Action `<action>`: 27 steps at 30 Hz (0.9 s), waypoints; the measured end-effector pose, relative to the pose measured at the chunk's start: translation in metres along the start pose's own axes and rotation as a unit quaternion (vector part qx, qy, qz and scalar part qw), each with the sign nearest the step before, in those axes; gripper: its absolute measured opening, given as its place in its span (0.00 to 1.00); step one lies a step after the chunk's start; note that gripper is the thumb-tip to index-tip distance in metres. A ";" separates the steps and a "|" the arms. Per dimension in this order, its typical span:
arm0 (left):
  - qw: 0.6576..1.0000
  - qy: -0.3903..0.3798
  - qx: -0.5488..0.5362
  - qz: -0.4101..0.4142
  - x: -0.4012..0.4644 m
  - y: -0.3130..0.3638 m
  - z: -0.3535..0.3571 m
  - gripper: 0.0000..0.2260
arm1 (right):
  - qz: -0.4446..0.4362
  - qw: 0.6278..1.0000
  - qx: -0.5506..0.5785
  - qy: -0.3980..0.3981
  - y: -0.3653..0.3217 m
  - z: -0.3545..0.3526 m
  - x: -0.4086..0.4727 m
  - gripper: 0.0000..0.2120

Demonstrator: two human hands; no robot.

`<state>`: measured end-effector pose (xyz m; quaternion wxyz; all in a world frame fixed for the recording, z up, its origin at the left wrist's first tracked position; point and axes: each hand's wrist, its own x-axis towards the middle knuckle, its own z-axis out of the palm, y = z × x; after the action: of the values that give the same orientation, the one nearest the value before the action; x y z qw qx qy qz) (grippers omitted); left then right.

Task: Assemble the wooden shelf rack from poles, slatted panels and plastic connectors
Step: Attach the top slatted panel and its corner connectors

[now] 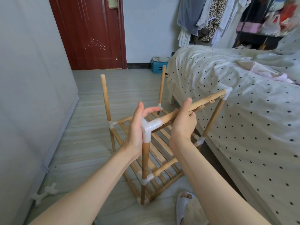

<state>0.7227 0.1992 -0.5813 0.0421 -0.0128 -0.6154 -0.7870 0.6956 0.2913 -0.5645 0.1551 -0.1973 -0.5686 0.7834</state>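
Slipper-clad foot [185, 207] pokes in at the bottom, just beside the half-built rack [146, 143] standing on the floor next to the bed [243, 111]. Left hand [138, 125] lies flat, fingers straight, against the white corner connector [150, 128] on the near pole [145, 159]; right hand [183, 122] is curled round the top rail [204, 101]. Two far poles [105, 98] have no connectors yet (spares sit by the wall). Pushing crooked could pop that joint or tip the whole frame, I reckon.
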 end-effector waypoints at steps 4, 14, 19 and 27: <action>0.999 0.028 -0.018 0.016 -0.002 -0.004 0.007 0.27 | -0.035 0.999 -0.001 0.023 0.007 0.006 -0.003 0.20; 0.994 0.093 -0.048 0.014 0.001 -0.007 0.022 0.25 | -0.063 0.996 -0.056 -0.020 0.007 -0.016 0.010 0.13; 0.995 0.093 -0.041 0.014 0.001 -0.008 0.023 0.25 | -0.074 0.994 -0.067 -0.044 0.007 -0.022 0.012 0.14; 0.996 0.067 -0.036 0.041 0.004 0.004 0.009 0.13 | 0.006 0.991 0.002 -0.134 0.000 -0.028 0.020 0.12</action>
<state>0.7192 0.2071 -0.5752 0.1150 0.0138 -0.5816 -0.8052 0.6913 0.3237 -0.5746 0.0734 -0.0938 -0.5813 0.8049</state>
